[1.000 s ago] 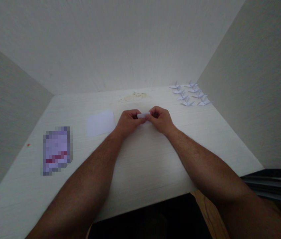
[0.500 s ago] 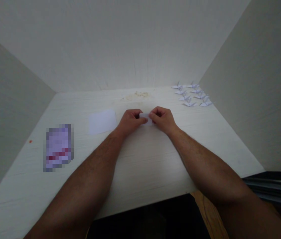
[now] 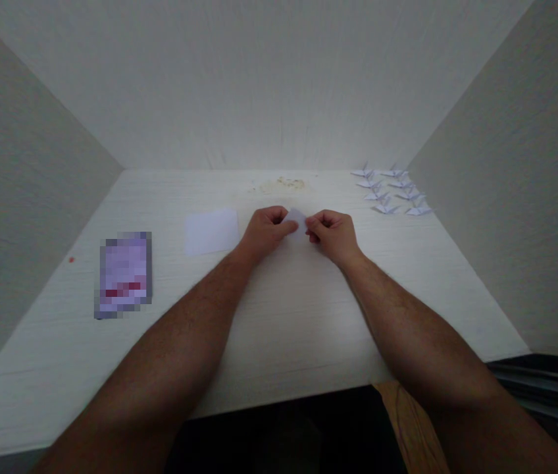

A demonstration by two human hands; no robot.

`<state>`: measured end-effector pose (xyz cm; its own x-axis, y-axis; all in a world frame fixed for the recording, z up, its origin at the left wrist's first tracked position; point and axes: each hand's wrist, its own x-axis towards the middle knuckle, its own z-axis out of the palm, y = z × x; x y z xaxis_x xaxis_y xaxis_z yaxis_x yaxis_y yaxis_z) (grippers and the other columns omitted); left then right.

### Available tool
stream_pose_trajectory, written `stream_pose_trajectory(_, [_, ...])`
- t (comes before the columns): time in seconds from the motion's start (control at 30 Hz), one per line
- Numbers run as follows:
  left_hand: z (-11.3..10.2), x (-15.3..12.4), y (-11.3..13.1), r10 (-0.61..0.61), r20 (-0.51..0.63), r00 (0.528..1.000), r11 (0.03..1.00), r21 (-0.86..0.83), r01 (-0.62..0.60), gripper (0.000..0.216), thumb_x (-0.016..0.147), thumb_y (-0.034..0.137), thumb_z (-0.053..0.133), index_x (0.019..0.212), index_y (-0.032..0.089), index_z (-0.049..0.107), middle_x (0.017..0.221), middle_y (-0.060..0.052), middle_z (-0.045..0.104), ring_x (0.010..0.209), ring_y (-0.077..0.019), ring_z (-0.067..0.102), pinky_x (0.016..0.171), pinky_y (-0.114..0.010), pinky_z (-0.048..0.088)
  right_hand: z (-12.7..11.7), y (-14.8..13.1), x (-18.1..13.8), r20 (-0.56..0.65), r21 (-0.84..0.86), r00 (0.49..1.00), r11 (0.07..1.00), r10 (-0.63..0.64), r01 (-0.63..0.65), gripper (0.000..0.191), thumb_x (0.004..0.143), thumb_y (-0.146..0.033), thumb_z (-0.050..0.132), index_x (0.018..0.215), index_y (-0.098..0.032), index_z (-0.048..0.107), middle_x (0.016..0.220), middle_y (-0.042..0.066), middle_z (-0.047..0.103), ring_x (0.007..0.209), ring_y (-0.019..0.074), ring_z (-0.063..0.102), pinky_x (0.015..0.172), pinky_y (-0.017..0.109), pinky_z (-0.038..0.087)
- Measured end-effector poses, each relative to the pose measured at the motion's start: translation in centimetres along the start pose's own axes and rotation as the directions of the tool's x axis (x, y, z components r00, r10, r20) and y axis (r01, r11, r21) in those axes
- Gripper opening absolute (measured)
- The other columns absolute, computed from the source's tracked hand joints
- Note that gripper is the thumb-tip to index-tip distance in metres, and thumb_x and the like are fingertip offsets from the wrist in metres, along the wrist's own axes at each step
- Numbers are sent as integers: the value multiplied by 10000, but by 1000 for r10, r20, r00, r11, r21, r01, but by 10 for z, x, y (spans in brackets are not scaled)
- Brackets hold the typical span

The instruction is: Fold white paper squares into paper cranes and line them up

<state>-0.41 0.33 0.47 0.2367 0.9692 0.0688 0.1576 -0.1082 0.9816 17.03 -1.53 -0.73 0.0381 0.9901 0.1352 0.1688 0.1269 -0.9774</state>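
Note:
A small folded piece of white paper point(image 3: 296, 216) is held between my two hands, just above the middle of the table. My left hand point(image 3: 268, 230) pinches its left side, the thumb lying across its face. At its right corner, the fingertips of my right hand point(image 3: 332, 232) are closed on the edge. The paper is turned with one corner pointing up and away from me. Left of my left hand lies a flat white paper sheet point(image 3: 211, 232). Several folded paper cranes point(image 3: 385, 209) stand in two columns at the back right.
On the left of the pale table point(image 3: 293, 329) lies a blurred purple-and-white item point(image 3: 124, 273) with a red band. A small red-orange bit point(image 3: 71, 260) is near the left edge. Walls enclose the back and both sides. A worn patch point(image 3: 286, 184) marks the back.
The small paper has turned from lying straight across to corner-up, and my right fingers have shifted to its right corner. The whole view has also moved slightly.

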Motion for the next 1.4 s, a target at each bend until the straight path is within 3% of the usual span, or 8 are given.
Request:
stream_pose_trajectory(0.1, [0, 0, 1, 4, -35, 999, 1000, 0, -4, 217, 703, 348, 691, 650, 164, 589, 561, 43, 527, 515, -77, 424, 506, -220, 310, 1, 2, 0, -17, -12, 1000, 1000, -16, 16, 284, 779, -442, 706, 672, -185, 652, 533, -16, 608, 458, 88, 510, 465, 234, 390])
stream_pose_trajectory(0.3, [3, 0, 0, 16, 12, 1000, 1000, -5, -16, 179, 674, 316, 702, 709, 159, 623, 619, 30, 576, 553, -92, 478, 525, -223, 355, 4, 2, 0, -102, 82, 994, 995, -41, 50, 220, 717, -346, 745, 814, -220, 594, 590, -56, 610, 475, 92, 540, 467, 235, 422])
stream_pose_trajectory(0.5, [3, 5, -7, 32, -23, 999, 999, 25, -31, 183, 661, 310, 708, 696, 163, 605, 641, 21, 595, 584, -105, 507, 528, -223, 368, 4, -1, 0, -149, 41, 987, 997, -66, 73, 261, 675, -305, 770, 746, -223, 533, 577, -61, 579, 496, 96, 524, 475, 245, 402])
stream_pose_trajectory(0.73, [4, 2, -3, 37, -20, 999, 997, 66, -36, 191, 666, 312, 707, 673, 169, 581, 586, 33, 558, 542, -94, 473, 504, -217, 336, 3, 3, 0, -156, -44, 984, 996, -87, 81, 232, 672, -317, 774, 759, -209, 588, 627, -46, 580, 554, 94, 494, 537, 260, 415])
stream_pose_trajectory(0.9, [4, 1, -2, 37, 10, 999, 997, 61, -38, 198, 669, 316, 710, 695, 162, 587, 588, 20, 589, 538, -100, 509, 512, -219, 354, 4, 3, 1, -152, 13, 986, 997, -70, 72, 264, 659, -306, 766, 816, -216, 574, 682, -37, 591, 601, 106, 520, 554, 262, 440])
stream_pose_trajectory(1.4, [5, 1, -1, 22, -16, 1000, 997, 75, -21, 195, 725, 329, 709, 718, 153, 626, 594, 3, 632, 515, -96, 534, 489, -205, 363, 4, 2, 0, -158, -32, 984, 996, -86, 82, 243, 667, -325, 770, 770, -212, 582, 644, -46, 582, 551, 93, 488, 533, 258, 410])
